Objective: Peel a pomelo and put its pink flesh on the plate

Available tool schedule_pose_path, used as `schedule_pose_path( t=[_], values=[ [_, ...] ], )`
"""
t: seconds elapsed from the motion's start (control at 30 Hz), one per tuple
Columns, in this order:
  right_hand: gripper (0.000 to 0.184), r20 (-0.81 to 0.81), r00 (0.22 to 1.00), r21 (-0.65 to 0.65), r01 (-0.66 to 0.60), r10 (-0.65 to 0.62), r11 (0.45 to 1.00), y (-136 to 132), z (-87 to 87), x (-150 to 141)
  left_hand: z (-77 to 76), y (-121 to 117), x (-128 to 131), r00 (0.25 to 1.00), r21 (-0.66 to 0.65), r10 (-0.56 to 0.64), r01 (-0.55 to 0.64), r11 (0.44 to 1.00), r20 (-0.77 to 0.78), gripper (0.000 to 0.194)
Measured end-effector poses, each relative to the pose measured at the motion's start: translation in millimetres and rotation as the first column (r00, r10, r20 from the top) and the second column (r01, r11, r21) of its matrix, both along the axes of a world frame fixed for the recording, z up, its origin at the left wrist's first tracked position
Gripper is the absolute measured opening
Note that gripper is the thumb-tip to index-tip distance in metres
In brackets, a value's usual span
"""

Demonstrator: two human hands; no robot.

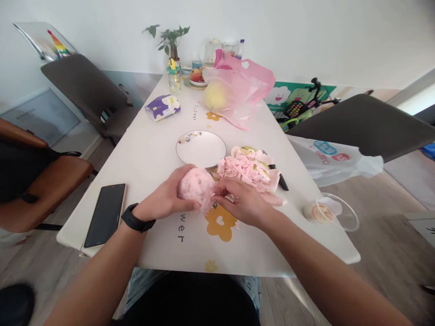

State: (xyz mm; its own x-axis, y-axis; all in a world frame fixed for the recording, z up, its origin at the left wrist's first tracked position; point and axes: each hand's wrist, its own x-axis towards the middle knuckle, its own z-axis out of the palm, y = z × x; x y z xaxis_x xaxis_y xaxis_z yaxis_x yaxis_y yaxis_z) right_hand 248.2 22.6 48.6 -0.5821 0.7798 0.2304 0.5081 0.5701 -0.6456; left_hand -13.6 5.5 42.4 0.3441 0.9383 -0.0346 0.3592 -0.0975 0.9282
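Note:
My left hand [162, 197], with a black watch on its wrist, cups a round pink ball [196, 188], perhaps a fruit in a pink wrapping. My right hand [241, 202] grips the ball's right side, its fingers among pink shreds. Just beyond lies a heap of pink shreds [244, 167] with pale green-yellow pieces among them. A black-handled knife [279, 177] sits partly under the heap's right edge. A white plate [200, 148] with a printed rim stands just past my hands, on the white flower-printed table [176, 253].
A black phone [105, 216] lies near the table's left edge. Farther along stand a pink plastic bag [238, 81] around a yellow pear, a purple-and-white box [163, 107] and a fruit plate [196, 77]. A clear bowl [335, 212] sits at the right edge. Dark chairs flank the table.

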Motion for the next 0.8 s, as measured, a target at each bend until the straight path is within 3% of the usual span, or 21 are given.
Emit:
schedule_pose_path(
  t=[0.23,0.4,0.57,0.7,0.8],
  values=[
    [0.021,-0.254,0.951,-0.351,0.079,-0.175,0.933,-16.4,-7.8,-1.2,-2.0,-2.8,2.7,1.000,0.019,-0.001,0.001,1.000,0.013,0.096],
    [0.021,-0.218,0.937,-0.536,0.118,-0.273,0.836,-15.2,1.1,-8.9,-2.1,-4.2,3.5,1.000,0.045,-0.001,0.002,0.999,-0.015,0.096],
    [0.010,-0.203,0.940,-0.610,0.097,-0.274,0.786,-10.4,11.4,-12.5,-2.7,-5.8,3.1,1.000,0.060,-0.009,0.010,0.998,-0.025,0.095],
    [0.007,-0.170,0.943,-0.626,0.120,-0.285,0.770,-12.0,8.6,-9.9,-1.3,-6.4,3.3,0.999,0.056,0.002,0.000,0.998,-0.039,0.096],
    [0.009,-0.204,0.929,-0.582,0.140,-0.310,0.801,-16.6,2.3,-6.6,-1.9,-6.4,3.6,1.000,0.051,0.011,-0.010,0.999,-0.020,0.098]
  ],
)
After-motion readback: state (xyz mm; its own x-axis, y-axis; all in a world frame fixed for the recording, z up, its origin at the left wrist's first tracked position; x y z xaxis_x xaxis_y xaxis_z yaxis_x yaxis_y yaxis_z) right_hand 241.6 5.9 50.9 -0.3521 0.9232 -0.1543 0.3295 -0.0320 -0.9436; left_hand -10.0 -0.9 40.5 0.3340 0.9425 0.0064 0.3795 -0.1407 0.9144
